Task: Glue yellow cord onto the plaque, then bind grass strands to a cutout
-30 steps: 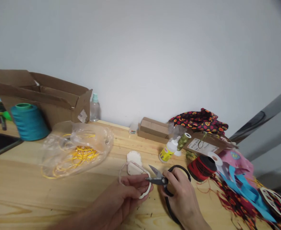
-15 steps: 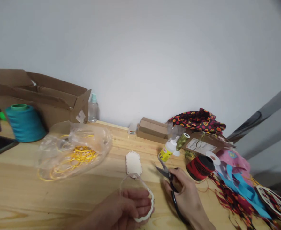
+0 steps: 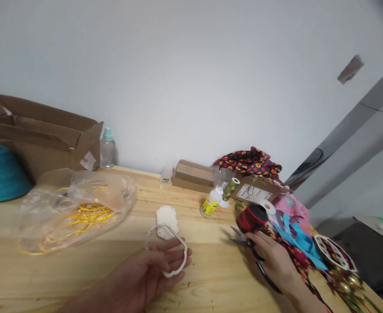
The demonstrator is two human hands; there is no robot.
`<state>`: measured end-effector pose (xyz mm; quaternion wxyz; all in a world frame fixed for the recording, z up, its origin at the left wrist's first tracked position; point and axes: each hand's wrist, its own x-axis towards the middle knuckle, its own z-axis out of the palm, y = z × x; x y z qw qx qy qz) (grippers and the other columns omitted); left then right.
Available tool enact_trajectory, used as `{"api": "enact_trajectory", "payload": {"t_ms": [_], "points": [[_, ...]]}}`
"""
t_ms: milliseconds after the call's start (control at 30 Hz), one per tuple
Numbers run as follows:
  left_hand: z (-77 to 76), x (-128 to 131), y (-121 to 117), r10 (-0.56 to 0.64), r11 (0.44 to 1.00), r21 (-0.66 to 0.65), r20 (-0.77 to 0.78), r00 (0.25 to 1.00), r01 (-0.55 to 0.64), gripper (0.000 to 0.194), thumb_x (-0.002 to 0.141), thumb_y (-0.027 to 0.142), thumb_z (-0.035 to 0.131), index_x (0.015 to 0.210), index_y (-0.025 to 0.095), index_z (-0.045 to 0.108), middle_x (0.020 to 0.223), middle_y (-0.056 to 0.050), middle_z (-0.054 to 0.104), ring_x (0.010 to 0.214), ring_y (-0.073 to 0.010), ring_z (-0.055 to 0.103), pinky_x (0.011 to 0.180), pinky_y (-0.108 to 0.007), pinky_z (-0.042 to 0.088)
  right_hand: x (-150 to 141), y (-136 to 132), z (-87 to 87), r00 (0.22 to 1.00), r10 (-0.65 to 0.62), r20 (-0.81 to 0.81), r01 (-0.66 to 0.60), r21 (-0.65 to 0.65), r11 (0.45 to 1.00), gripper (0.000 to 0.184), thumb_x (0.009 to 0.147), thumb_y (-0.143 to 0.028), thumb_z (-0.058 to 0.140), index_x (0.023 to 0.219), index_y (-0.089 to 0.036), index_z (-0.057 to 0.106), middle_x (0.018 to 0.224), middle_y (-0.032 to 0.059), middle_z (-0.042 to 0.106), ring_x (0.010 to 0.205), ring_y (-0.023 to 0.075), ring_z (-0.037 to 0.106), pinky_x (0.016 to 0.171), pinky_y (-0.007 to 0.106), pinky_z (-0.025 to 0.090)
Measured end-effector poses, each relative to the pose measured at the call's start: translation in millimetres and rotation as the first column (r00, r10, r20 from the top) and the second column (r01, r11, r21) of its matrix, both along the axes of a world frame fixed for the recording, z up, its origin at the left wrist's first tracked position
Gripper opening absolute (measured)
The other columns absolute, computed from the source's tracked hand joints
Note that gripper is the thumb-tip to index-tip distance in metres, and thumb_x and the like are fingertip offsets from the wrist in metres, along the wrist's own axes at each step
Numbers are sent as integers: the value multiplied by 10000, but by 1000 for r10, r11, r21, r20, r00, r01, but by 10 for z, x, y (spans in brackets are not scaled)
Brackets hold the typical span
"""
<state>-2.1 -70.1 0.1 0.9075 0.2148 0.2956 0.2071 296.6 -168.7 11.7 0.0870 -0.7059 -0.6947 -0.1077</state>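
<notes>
**Left hand** (image 3: 139, 274): palm up, low over the table, fingers loosely curled and spread a little, not clenched; **pale scalloped loop** (image 3: 175, 270) held lightly, its lower edge lying across the fingertips, its upper arc rising clear of the fingers and crossing in view in front of the tag; **cream scalloped tag** (image 3: 167, 222): flat on the **pine table** (image 3: 217, 278), just beyond the fingers, not touching them as far as can be seen;

**Right hand** (image 3: 273, 261): fingers closed around the **black-handled scissors** (image 3: 242, 241), the blades pointing left, slightly parted, somewhat blurred; **red spool** (image 3: 252, 218): just beyond the hand;

Around these: **glue bottle** (image 3: 210, 203) with yellow label and **olive thread spool** (image 3: 230, 189) further up the table; **blue ribbon** (image 3: 300, 237) over **pink fabric** (image 3: 291, 208), right of the hand; **clear plastic bag** (image 3: 77, 213) of **yellow cord** (image 3: 87, 213), left of the loop; **teal thread cone** (image 3: 0, 174) and **cardboard box** (image 3: 38, 139) at far left.
</notes>
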Motion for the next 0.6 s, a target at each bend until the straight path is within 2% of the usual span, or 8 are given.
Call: {"api": "enact_trajectory", "payload": {"t_ms": [100,200,333,433,500,567,600], "points": [[0,-8,15,-15,1000,20,28,999,14,503,575,-81,494,1052,80,476,1008,-116,630,976,-202,576,762,-252,480,-209,204,30,988,-39,147,51,-75,996,376,688,-70,417,998,-196,587,833,76,647,746,184,610,588,231,443],[15,-18,20,-2,1000,10,27,1000,2,504,566,-85,487,1047,67,487,992,-117,636,960,-196,584,790,-255,475,-338,329,45,974,-39,222,67,-118,991,345,639,-45,458,916,-194,598,774,66,641,714,188,596,578,232,401],[9,-23,26,12,1000,-3,52,999,-12,485,580,-76,477,1048,50,494,1007,-135,626,989,-199,569,829,-252,461,-441,361,54,969,-49,244,78,-108,991,306,599,-3,452,808,-179,590,739,76,628,678,190,581,565,245,377],[-22,-23,34,6,1000,2,27,1000,-6,503,570,-90,492,1049,61,496,1032,-138,616,997,-204,564,836,-270,465,-507,303,125,968,-50,246,79,-110,991,285,592,-15,465,781,-191,586,721,65,626,654,182,575,543,237,373],[-23,-24,37,3,1000,11,12,1000,-3,509,570,-92,502,1052,70,496,1034,-133,615,1002,-205,561,825,-277,473,-512,177,210,981,-47,188,64,-85,994,299,601,-27,449,790,-210,591,729,51,631,651,174,579,525,227,379],[5,-24,36,7,1000,18,-13,1000,-7,502,575,-84,507,1050,78,499,1024,-126,619,999,-210,563,786,-271,491,-461,-64,289,999,-35,27,35,-11,999,332,618,-54,426,835,-234,600,738,30,641,623,156,583,505,215,396],[27,-22,35,14,1000,20,-36,999,-13,498,575,-81,505,1046,80,502,1018,-124,621,990,-213,569,761,-267,500,-413,-231,309,996,-33,-85,39,65,997,324,624,-89,428,845,-246,606,723,16,645,576,143,576,488,210,405]]}}
